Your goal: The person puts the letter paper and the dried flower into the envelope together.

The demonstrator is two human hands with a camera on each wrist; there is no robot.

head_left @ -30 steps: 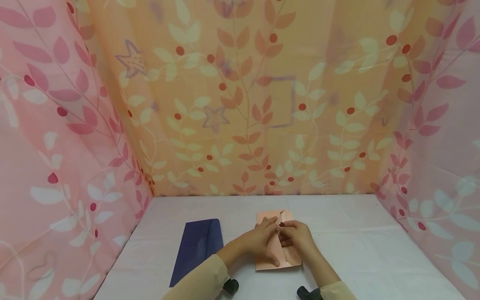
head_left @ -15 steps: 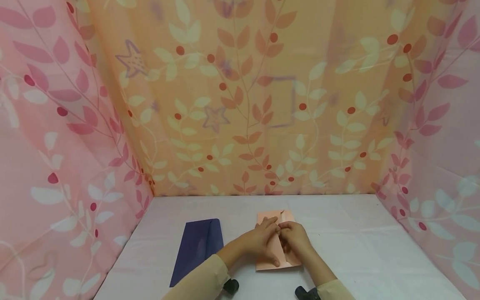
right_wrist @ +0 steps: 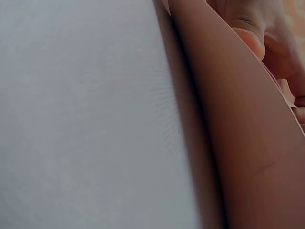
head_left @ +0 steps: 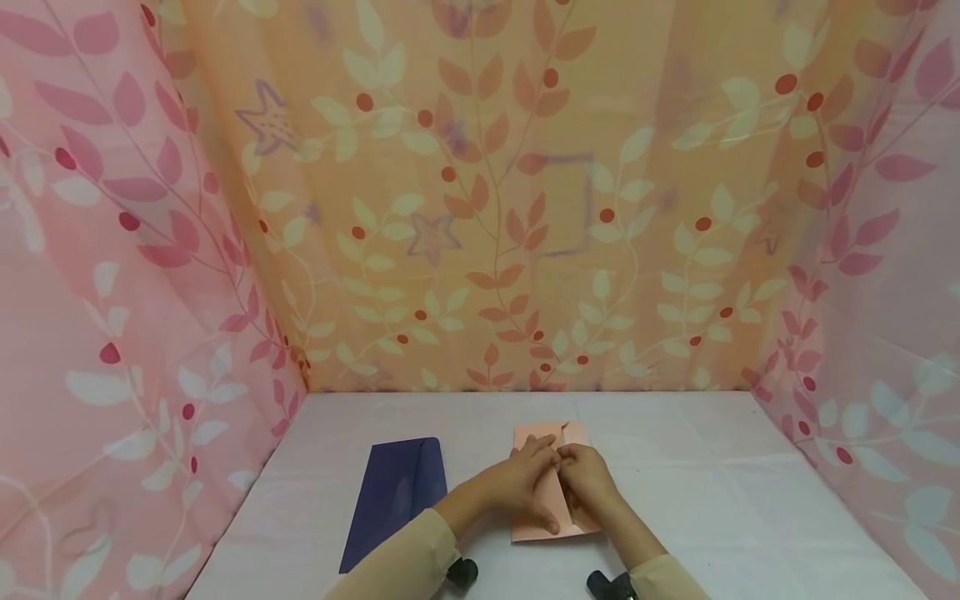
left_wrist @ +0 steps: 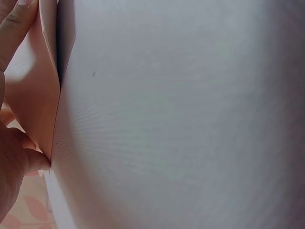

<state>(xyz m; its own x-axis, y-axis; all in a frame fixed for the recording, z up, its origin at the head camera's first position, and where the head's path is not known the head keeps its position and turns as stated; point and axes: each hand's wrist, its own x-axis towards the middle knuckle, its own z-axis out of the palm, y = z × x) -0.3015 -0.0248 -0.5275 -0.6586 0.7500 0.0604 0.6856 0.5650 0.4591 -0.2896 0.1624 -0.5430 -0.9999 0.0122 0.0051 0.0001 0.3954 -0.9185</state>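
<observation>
A peach paper envelope point(head_left: 556, 502) lies upright on the table, its flap side to the right. Across its left part rests my left hand point(head_left: 517, 487), fingers spread and thumb pointing toward the near edge. My right hand point(head_left: 590, 482) has its fingers curled at the envelope's opening and pinches the paper there; the fingertips are mostly hidden. In the right wrist view the raised paper of the envelope point(right_wrist: 252, 119) covers part of the hand point(right_wrist: 281, 38). The left wrist view shows the envelope point(left_wrist: 38, 95) bulging open, with finger parts point(left_wrist: 38, 160) at its edge.
A dark blue envelope point(head_left: 390, 492) lies on the white-covered table point(head_left: 697, 475), left of the peach one and partly behind the left sleeve point(head_left: 408, 558). Leaf-patterned cloth walls point(head_left: 480, 250) stand at the back and both sides.
My right hand has shifted slightly left and closer over the envelope's opening. A small dark red spot at its fingertips, visible one second ago, is hidden now. The left hand stays in place.
</observation>
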